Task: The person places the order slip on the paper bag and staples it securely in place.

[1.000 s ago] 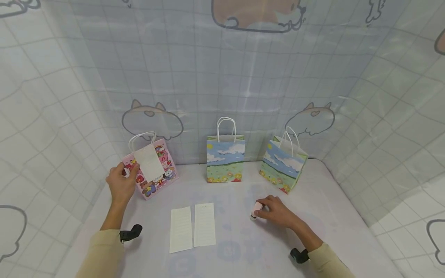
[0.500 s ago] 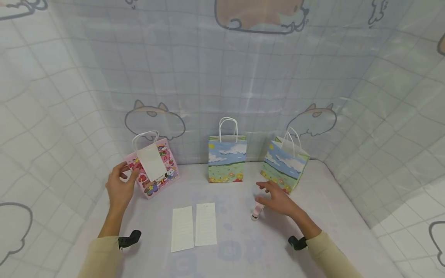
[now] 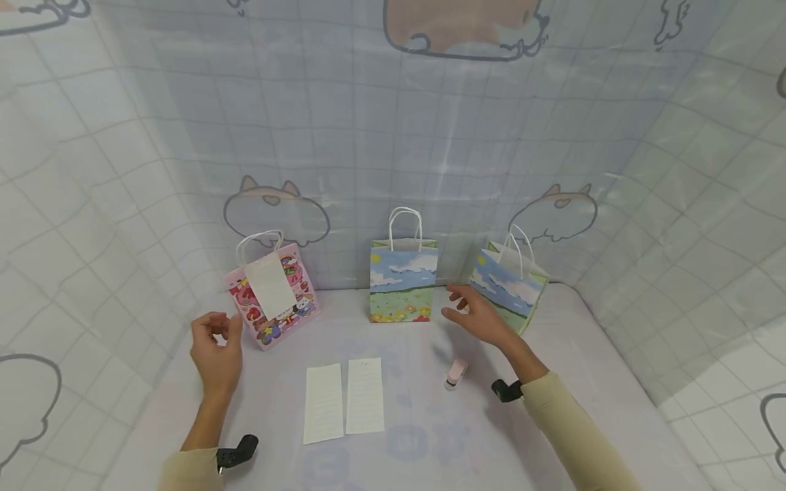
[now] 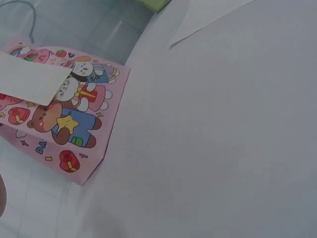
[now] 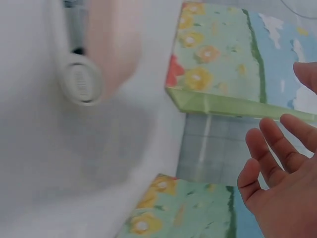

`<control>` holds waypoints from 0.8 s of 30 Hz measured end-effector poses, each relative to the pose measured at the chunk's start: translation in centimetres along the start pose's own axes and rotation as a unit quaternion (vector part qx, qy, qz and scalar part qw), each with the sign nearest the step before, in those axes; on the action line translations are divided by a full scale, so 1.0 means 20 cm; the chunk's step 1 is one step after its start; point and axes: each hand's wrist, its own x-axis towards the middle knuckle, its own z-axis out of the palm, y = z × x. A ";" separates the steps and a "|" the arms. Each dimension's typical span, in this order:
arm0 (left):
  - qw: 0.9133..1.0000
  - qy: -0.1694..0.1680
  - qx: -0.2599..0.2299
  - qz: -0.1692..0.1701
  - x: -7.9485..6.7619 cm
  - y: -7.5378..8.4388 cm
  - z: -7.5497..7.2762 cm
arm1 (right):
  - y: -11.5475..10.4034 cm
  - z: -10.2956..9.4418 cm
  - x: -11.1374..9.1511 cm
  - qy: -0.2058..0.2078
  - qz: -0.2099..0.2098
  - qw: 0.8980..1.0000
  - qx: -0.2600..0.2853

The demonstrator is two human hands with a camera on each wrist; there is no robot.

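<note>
My left hand (image 3: 217, 358) holds nothing, its fingers loosely bent, just in front of the pink cartoon-print paper bag (image 3: 270, 333). A blank-looking cream paper slip (image 3: 270, 286) hangs on that bag's front, below its white handles. Over on the other side, my right hand (image 3: 482, 319) is empty with relaxed fingers, between the landscape-print middle bag (image 3: 403, 283) and a matching right bag (image 3: 506, 283), whose lower left it covers. Nearer me lies a small pink-and-white stapler (image 3: 456, 374), blurred and close up in the right wrist view.
Two lined paper slips (image 3: 323, 404) lie side by side on the white-covered table (image 3: 424, 470). Behind the bags rises a grid-patterned curtain (image 3: 393, 157) with cartoon animals, and similar sheets close off both sides.
My right hand has let go of the stapler and moved forward toward the gap between the two landscape bags. My left hand has released the pink bag and drawn back slightly.
</note>
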 end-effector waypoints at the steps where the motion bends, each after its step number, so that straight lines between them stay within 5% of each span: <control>1: 1.000 -0.010 0.003 0.002 -0.02 0.01 0.00 | -0.01 -0.01 0.02 -0.001 0.001 1.000 0.005; 5: 0.995 -0.084 0.041 0.019 -0.07 0.02 0.00 | -0.04 -0.03 0.10 0.002 0.003 1.000 0.024; 8: 0.981 -0.176 0.083 0.024 -0.10 0.02 0.00 | -0.05 -0.04 0.16 0.014 0.010 0.999 0.037; 15: 0.902 -0.410 0.136 0.023 -0.19 0.09 0.04 | -0.05 -0.04 0.26 0.030 0.029 0.997 0.072; 18: 0.879 -0.454 0.146 0.020 -0.23 0.10 0.09 | -0.05 -0.05 0.28 0.026 0.038 0.996 0.082; 24: 0.857 -0.484 0.168 0.053 -0.30 0.11 0.22 | -0.04 -0.05 0.30 0.020 0.046 0.994 0.092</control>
